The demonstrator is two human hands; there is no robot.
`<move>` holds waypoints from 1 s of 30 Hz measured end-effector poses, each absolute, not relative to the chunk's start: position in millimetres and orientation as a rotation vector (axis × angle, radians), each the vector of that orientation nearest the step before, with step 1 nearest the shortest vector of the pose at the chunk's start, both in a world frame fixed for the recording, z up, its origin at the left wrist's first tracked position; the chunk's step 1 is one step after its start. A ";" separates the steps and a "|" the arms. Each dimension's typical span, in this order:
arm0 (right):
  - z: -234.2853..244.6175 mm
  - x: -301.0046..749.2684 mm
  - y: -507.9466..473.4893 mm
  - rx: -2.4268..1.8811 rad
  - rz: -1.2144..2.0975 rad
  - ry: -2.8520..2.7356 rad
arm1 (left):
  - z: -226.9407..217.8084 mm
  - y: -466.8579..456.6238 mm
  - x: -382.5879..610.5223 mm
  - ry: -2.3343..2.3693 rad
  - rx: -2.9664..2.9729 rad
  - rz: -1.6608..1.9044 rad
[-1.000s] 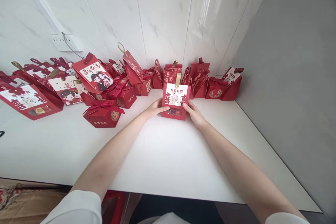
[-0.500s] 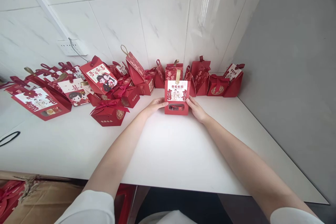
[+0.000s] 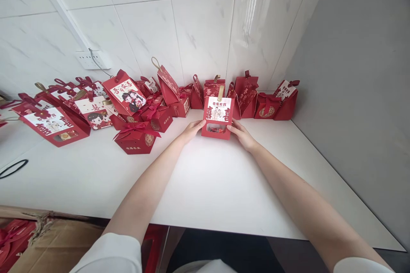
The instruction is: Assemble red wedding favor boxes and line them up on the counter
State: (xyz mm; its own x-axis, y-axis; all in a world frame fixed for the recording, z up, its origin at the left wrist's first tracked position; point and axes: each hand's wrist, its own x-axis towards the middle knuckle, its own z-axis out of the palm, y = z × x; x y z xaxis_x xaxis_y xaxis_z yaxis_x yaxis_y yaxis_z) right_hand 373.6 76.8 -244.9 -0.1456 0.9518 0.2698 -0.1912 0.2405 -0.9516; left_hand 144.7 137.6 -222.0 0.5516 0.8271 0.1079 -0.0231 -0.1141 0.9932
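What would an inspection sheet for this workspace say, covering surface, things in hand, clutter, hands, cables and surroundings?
Surface: white tabletop; black loop lying toward the left.
Things in hand: red window box with a gold strap.
Clutter: other red boxes behind and to both sides.
Hands: left hand and right hand hold the red window box from opposite sides.
Cables: grey cable running from the socket toward the boxes.
Surroundings: tiled wall behind, grey panel at right, cardboard at lower left.
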 end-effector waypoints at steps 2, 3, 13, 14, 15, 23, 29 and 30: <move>-246.9 374.3 78.4 -0.812 1.210 -1.311 | -224.4 136.9 146.4 0.751 1.533 0.866; -247.9 374.4 79.1 -0.821 1.211 -1.308 | -224.9 136.6 146.8 0.765 1.539 0.868; -248.8 378.4 79.6 -0.839 1.245 -1.315 | -226.6 137.8 146.4 0.774 1.577 0.864; -248.4 379.2 79.5 -0.827 1.247 -1.325 | -227.0 138.1 146.4 0.771 1.577 0.864; -248.1 379.9 79.5 -0.812 1.248 -1.335 | -227.3 138.2 146.5 0.766 1.578 0.865; -245.6 382.2 80.2 -0.761 1.300 -1.377 | -226.2 137.5 146.1 0.752 1.596 0.876; -242.4 386.3 79.5 -0.724 1.338 -1.403 | -229.9 140.7 145.6 0.733 1.626 0.839; -242.2 387.2 79.5 -0.718 1.344 -1.404 | -230.7 141.3 145.5 0.734 1.634 0.832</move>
State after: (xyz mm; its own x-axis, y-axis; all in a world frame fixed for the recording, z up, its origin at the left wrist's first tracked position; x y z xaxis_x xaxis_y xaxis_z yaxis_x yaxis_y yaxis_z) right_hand 387.2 79.5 -242.2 -0.3028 0.9166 0.2612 -0.2213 0.1989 -0.9547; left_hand 145.5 141.3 -230.7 0.5602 0.8157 0.1439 0.0408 -0.2007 0.9788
